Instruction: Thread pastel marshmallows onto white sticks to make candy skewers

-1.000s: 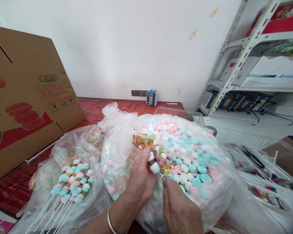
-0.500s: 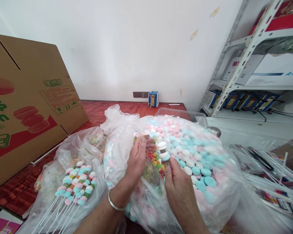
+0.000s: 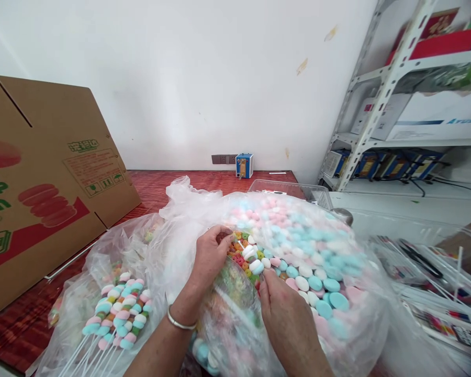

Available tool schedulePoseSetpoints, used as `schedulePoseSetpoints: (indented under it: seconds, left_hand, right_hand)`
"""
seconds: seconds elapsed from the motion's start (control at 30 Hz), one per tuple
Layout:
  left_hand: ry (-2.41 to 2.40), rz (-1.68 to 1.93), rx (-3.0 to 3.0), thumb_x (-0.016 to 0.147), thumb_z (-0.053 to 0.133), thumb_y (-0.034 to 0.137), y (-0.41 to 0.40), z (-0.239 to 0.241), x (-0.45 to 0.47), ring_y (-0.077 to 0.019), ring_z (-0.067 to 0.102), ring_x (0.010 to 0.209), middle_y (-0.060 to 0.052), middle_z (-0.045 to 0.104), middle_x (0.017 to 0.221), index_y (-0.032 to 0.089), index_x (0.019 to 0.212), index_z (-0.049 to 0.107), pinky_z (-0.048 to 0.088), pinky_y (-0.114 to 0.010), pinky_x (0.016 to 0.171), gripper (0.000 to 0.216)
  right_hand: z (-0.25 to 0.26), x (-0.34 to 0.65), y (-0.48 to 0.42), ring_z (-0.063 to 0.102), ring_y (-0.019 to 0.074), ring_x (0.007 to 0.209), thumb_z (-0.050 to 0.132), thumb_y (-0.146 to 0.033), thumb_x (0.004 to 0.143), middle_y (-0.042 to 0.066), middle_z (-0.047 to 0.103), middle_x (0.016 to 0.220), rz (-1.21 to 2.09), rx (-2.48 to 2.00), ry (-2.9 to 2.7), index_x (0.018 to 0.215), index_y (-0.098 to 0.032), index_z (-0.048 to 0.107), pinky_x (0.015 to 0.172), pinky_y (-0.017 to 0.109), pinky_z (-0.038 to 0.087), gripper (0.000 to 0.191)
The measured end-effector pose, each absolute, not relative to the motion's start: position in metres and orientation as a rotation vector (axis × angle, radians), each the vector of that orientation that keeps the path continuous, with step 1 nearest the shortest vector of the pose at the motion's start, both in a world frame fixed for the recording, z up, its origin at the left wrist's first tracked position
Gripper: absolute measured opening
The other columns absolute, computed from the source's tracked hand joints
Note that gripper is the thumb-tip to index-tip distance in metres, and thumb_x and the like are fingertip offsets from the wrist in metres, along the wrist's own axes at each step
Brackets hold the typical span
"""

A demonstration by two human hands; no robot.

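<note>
My right hand [image 3: 284, 309] is closed round the lower part of a marshmallow skewer [image 3: 250, 254], which carries white and pale blue discs. A short bare white tip sticks out at its upper left end. My left hand [image 3: 214, 248] is beside that tip, thumb and forefinger together; whatever is between them is hidden. Under the skewer lie small ring-shaped gummies [image 3: 241, 264] in red, orange, yellow and green, in an opened clear bag. Around and right of them, loose pink, white and blue marshmallows [image 3: 316, 283] fill a large plastic bag.
Several finished skewers [image 3: 120, 309] lie on plastic at the left. A cardboard box [image 3: 58, 173] stands behind them on the red-brown table [image 3: 153, 183]. At the back are a blue device [image 3: 244, 165] and a clear tray [image 3: 290, 188]. Metal shelving [image 3: 377, 104] rises at right.
My left hand has come from over the gummies to the skewer's tip, its fingers drawing together. The skewer has tilted and sunk a little closer to the gummies. The view has shifted slightly.
</note>
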State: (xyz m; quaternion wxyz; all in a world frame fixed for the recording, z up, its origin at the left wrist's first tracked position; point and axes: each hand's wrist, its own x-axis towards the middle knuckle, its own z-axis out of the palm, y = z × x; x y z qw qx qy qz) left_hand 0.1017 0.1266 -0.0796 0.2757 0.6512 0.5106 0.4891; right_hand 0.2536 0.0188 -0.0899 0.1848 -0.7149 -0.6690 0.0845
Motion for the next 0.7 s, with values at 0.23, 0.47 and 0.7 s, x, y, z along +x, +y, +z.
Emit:
schedulePoseSetpoints:
  seconds: [0.23, 0.47, 0.7]
  left_hand:
    - [1.174, 1.283, 1.372, 0.072, 0.075, 0.029, 0.117, -0.073, 0.104, -0.0139, 0.062, 0.068, -0.002, 0.071, 0.075, 0.015, 0.077, 0.071, 0.048, -0.024, 0.064, 0.015]
    - [1.131, 1.276, 1.322, 0.075, 0.073, 0.03, 0.113, -0.075, 0.105, -0.0134, 0.061, 0.065, -0.001, 0.068, 0.072, 0.015, 0.081, 0.07, 0.047, -0.023, 0.062, 0.016]
    - [1.061, 1.332, 1.243, 0.077, 0.072, 0.03, 0.111, -0.083, 0.106, -0.0125, 0.061, 0.063, 0.001, 0.067, 0.07, 0.016, 0.081, 0.067, 0.05, -0.024, 0.064, 0.015]
  right_hand:
    - [-0.085, 0.253, 0.019, 0.068, 0.0231, 0.068, 0.034, -0.024, 0.101, 0.003, 0.067, 0.075, 0.287, -2.033, -1.911, 0.089, -0.023, 0.056, 0.053, 0.029, 0.023, 0.026]
    - [-0.088, 0.255, 0.015, 0.067, 0.0219, 0.061, 0.035, -0.025, 0.101, 0.002, 0.066, 0.07, 0.235, -2.027, -1.915, 0.086, -0.023, 0.057, 0.051, 0.029, 0.021, 0.027]
    - [-0.086, 0.253, 0.015, 0.067, 0.022, 0.064, 0.037, -0.024, 0.101, 0.002, 0.067, 0.072, 0.309, -2.057, -1.904, 0.085, -0.023, 0.057, 0.052, 0.03, 0.019, 0.025]
